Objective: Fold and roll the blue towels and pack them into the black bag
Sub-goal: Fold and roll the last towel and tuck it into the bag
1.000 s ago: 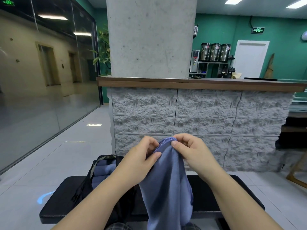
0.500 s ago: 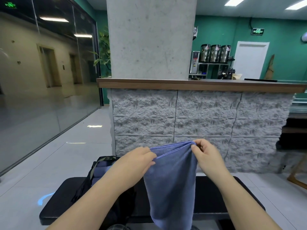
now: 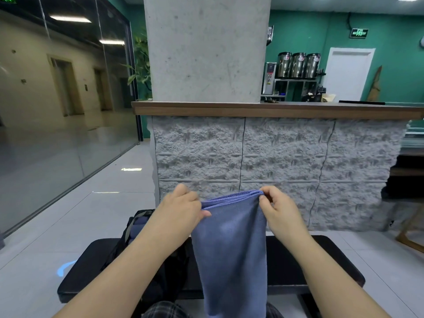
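A blue towel (image 3: 231, 249) hangs doubled over in front of me, its top edge stretched between both hands. My left hand (image 3: 181, 210) pinches the towel's upper left corner and my right hand (image 3: 278, 210) pinches the upper right corner. The towel's lower end drops past my lap. The black bag (image 3: 124, 244) stands open on the left part of the black bench (image 3: 321, 267), mostly hidden behind my left forearm. A rolled blue towel (image 3: 137, 228) shows inside the bag's mouth.
A grey stone-faced counter (image 3: 275, 161) with a wooden top rises just beyond the bench, under a concrete pillar. A glass wall runs along the left. A wooden chair leg (image 3: 410, 228) stands at the right on the tiled floor.
My hands have drawn apart along the towel's top edge, spreading it from a bunched point into a flat stretched fold. The towel hangs wider and smoother.
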Demonstrator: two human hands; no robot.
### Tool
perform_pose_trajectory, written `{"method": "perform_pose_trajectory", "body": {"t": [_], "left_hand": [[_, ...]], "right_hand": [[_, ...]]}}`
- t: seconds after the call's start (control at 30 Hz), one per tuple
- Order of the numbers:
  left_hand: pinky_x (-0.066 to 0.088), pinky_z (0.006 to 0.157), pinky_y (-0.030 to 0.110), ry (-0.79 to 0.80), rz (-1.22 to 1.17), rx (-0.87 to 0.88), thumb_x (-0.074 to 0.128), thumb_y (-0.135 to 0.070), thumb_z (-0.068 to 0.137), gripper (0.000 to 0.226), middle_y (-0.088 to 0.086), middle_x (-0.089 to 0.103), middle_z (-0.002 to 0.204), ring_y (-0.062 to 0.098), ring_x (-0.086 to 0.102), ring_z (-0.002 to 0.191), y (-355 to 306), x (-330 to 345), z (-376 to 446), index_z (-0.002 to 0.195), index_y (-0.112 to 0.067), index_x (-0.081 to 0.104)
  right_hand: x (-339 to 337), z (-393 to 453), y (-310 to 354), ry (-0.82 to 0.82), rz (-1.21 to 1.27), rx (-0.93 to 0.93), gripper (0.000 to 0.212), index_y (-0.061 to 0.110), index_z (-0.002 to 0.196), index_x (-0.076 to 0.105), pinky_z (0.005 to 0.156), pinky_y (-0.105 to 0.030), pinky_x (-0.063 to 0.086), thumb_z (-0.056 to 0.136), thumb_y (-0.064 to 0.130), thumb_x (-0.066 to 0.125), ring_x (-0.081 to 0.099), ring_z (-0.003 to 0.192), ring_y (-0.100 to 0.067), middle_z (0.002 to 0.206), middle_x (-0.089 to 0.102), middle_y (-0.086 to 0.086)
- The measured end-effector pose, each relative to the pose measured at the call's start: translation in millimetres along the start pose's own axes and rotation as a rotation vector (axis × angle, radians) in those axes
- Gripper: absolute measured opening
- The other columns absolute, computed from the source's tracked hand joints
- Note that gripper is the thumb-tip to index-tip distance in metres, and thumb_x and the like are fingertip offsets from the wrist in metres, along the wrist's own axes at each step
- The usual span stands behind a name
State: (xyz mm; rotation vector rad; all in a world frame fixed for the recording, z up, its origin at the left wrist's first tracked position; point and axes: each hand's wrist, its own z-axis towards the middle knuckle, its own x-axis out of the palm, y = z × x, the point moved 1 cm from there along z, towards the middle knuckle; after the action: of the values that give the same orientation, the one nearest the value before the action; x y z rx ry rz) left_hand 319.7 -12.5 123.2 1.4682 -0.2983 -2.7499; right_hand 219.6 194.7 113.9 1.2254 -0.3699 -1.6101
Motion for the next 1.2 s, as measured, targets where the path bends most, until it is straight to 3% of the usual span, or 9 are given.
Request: {"method": "perform_pose_trajectory", "body": {"t": [0.13, 0.33, 0.5, 0.57, 0.67, 0.77, 0.97, 1.07, 1.2], "left_hand": [[0.035, 0.05, 0.027, -0.051, 0.023, -0.046, 0.032, -0.058, 0.082, 0.052, -0.015, 0.05, 0.054, 0.015, 0.05, 0.062, 7.6, -2.8, -1.6, 0.047, -0.025, 0.053], [0.045, 0.089, 0.03, 0.179, -0.401, -0.007, 0.037, -0.06, 0.078, 0.056, -0.007, 0.067, 0.1, 0.01, 0.054, 0.098, 32.3, 23.5, -0.6, 0.085, -0.017, 0.074], [0.046, 0.081, 0.027, 0.138, -0.705, -0.167, 0.067, -0.037, 0.082, 0.007, -0.018, 0.064, 0.086, 0.003, 0.059, 0.084, 32.6, 50.4, -5.5, 0.078, -0.043, 0.068], [0.046, 0.077, 0.023, 0.048, -0.818, -0.222, 0.07, -0.026, 0.081, 0.027, -0.016, 0.064, 0.087, 0.005, 0.06, 0.08, 32.1, 59.9, -8.0, 0.072, -0.051, 0.065], [0.046, 0.075, 0.018, -0.07, -1.006, -0.35, 0.063, -0.022, 0.086, 0.015, -0.008, 0.066, 0.085, 0.008, 0.061, 0.081, 26.3, 69.4, -8.4, 0.084, -0.037, 0.064], [0.044, 0.076, 0.019, -0.11, -1.118, -0.507, 0.058, -0.011, 0.09, 0.021, -0.007, 0.063, 0.083, 0.011, 0.058, 0.081, 31.4, 92.4, -6.5, 0.091, -0.032, 0.057], [0.038, 0.072, 0.006, 0.322, -0.713, -0.522, 0.064, -0.016, 0.087, 0.024, -0.004, 0.066, 0.096, 0.008, 0.059, 0.086, 60.9, 171.8, -6.0, 0.111, -0.017, 0.065], [0.035, 0.062, 0.011, 0.534, -0.601, -0.515, 0.062, -0.018, 0.088, 0.015, -0.006, 0.063, 0.086, 0.012, 0.057, 0.083, 69.7, 217.4, -9.2, 0.101, -0.016, 0.069], [0.039, 0.064, 0.023, 0.563, -0.671, -0.709, 0.063, -0.02, 0.087, 0.007, -0.005, 0.063, 0.072, 0.013, 0.058, 0.071, 80.7, 275.0, -6.0, 0.081, -0.021, 0.065]], "right_hand": [[1.6, 2.9, -4.8, -0.024, -0.002, -0.001, 0.016, 0.024, 0.088, 0.058, 0.067, -0.039, 0.046, 0.095, 0.018, 0.044, 0.055, 0.07, -0.025, 0.08, 0.064, -0.009], [11.7, 9.0, -25.9, 0.014, 0.013, 0.064, 0.019, 0.028, 0.086, 0.055, 0.063, -0.033, 0.042, 0.096, 0.018, 0.043, 0.054, 0.068, -0.018, 0.076, 0.063, -0.001], [16.5, 13.0, -41.7, 0.059, 0.083, 0.061, 0.02, 0.031, 0.092, 0.058, 0.062, -0.009, 0.041, 0.097, 0.015, 0.046, 0.056, 0.072, 0.006, 0.084, 0.063, 0.015], [18.1, 15.9, -50.3, 0.082, 0.127, 0.082, 0.023, 0.031, 0.09, 0.059, 0.061, -0.004, 0.04, 0.096, 0.013, 0.047, 0.054, 0.069, 0.013, 0.081, 0.063, 0.017], [26.2, 20.3, -66.2, 0.098, 0.224, 0.128, 0.024, 0.029, 0.082, 0.064, 0.071, -0.022, 0.049, 0.093, 0.012, 0.052, 0.059, 0.07, -0.002, 0.076, 0.067, 0.01], [44.3, 27.6, -81.7, 0.083, 0.269, 0.187, 0.022, 0.025, 0.078, 0.061, 0.062, -0.03, 0.044, 0.093, 0.011, 0.052, 0.05, 0.06, -0.005, 0.068, 0.062, 0.006], [108.5, 47.5, -144.9, 0.255, 0.008, 0.335, 0.01, 0.02, 0.088, 0.062, 0.058, -0.022, 0.039, 0.092, 0.021, 0.053, 0.049, 0.064, -0.01, 0.075, 0.061, 0.002], [145.9, 51.9, -179.1, 0.335, -0.054, 0.399, 0.006, 0.018, 0.092, 0.06, 0.055, -0.017, 0.036, 0.092, 0.017, 0.053, 0.048, 0.062, -0.008, 0.07, 0.057, 0.007], [179.8, 62.4, -211.4, 0.347, -0.045, 0.483, 0.008, 0.017, 0.093, 0.057, 0.059, -0.022, 0.041, 0.094, 0.017, 0.05, 0.052, 0.063, -0.011, 0.069, 0.056, 0.008]]}}
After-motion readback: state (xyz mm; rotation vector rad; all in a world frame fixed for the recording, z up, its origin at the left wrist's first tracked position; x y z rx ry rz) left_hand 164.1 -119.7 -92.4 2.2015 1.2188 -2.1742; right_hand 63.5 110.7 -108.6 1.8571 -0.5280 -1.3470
